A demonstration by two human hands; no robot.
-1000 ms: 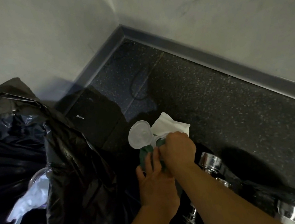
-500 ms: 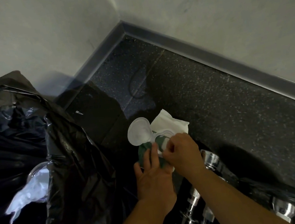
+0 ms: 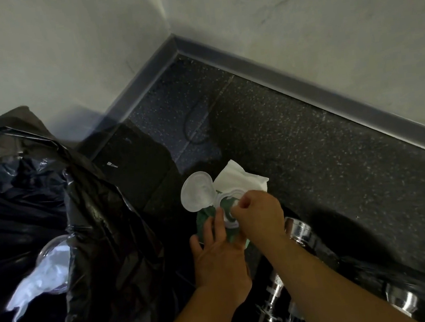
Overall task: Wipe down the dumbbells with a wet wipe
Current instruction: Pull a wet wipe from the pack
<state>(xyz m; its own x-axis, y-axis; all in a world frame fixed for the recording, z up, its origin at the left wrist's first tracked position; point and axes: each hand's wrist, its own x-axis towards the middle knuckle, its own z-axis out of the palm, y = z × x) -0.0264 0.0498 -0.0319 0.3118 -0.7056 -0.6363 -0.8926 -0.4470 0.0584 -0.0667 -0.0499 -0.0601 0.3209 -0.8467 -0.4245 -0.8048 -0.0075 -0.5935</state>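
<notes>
A green wet-wipe pack (image 3: 204,216) is held up near the room corner, its clear round lid (image 3: 196,191) flipped open to the left. My left hand (image 3: 217,256) grips the pack from below. My right hand (image 3: 258,212) pinches at the pack's white dispensing opening; whether a wipe is between its fingers I cannot tell. A white wipe (image 3: 237,179) sticks out behind the pack. Chrome dumbbells lie below my arms: one end (image 3: 299,230) by my right wrist, knurled handles (image 3: 272,311) lower down, another end (image 3: 401,301) at the right.
A big black rubbish bag (image 3: 84,257) fills the left side, with a clear plastic cup and white tissue (image 3: 45,272) inside. Dark speckled floor (image 3: 313,161) meets grey skirting (image 3: 304,88) and pale walls in a corner.
My right hand has slid from the top of the pack down to its opening, uncovering the white dispensing ring. The left hand stays on the pack.
</notes>
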